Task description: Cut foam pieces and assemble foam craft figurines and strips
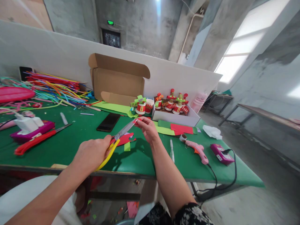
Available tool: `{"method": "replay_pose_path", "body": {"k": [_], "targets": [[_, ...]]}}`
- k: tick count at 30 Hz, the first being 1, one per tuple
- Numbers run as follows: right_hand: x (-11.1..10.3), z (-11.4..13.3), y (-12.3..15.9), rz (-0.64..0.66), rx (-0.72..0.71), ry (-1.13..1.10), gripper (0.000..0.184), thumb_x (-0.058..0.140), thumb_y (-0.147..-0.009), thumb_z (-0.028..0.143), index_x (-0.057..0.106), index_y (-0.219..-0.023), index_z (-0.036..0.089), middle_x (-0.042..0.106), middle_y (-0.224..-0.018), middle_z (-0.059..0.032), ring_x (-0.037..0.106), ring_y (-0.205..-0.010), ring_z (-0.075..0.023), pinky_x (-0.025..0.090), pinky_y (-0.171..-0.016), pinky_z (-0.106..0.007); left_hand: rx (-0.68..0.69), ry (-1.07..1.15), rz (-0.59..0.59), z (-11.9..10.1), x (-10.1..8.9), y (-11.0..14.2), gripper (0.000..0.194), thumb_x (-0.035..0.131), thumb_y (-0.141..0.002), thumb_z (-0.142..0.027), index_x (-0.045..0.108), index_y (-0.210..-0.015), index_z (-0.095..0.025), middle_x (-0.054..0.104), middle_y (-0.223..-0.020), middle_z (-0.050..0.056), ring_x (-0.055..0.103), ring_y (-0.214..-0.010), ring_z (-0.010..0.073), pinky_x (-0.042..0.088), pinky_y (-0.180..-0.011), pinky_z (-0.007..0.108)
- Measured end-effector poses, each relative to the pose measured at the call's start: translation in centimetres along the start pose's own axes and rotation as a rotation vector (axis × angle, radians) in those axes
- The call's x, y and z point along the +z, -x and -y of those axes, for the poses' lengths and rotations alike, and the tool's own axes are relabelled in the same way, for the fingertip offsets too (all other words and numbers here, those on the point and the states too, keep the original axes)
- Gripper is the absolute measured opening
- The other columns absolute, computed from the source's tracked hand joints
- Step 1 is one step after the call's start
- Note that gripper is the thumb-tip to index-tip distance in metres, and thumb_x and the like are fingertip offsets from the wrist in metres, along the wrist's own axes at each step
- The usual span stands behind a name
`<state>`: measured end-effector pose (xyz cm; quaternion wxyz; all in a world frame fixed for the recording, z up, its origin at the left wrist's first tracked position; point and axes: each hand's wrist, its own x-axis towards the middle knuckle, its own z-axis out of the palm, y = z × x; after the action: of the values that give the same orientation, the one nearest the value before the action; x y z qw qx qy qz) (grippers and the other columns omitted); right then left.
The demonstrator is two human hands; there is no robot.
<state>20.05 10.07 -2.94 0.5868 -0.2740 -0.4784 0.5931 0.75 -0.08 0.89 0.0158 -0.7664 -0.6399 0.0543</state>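
Note:
My left hand (92, 153) is closed round the yellow handles of a pair of scissors (124, 129), whose blades point up and to the right. The blade tips meet a small red paper piece (138, 120) pinched between the fingertips of my right hand (148, 128). The fingers partly cover this piece, so its shape is unclear. On the table beneath the scissors lie red paper scraps (123, 139) and a light green strip (127, 146). A black phone (108, 122) rests just behind them.
A white box (177, 117) holds several red paper-cup figures; more cups (140, 108) stand beside it. At right lie a pink glue gun (198, 150) and purple power block (222, 153) with cables. Red-handled pliers (38, 140) and pipe cleaners (56, 89) lie left, an open carton (118, 82) behind.

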Motion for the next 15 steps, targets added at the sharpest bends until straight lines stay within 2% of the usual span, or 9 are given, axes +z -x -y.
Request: {"method": "replay_pose_path", "body": {"k": [15], "targets": [[-0.18,0.30,0.04,0.017,-0.024,0.073,0.030,0.087,-0.057,0.042,0.069,-0.067,0.021,0.068,-0.068,0.0014,0.060,-0.066,-0.0126,0.049,-0.074,-0.028,0.014,0.012,-0.030,0.26,0.30,0.15,0.031,0.037,-0.091,-0.023,0.061,-0.109,-0.015,0.074,-0.087,0.019,0.072,-0.083,0.0376,0.049,-0.063,0.039]]}}
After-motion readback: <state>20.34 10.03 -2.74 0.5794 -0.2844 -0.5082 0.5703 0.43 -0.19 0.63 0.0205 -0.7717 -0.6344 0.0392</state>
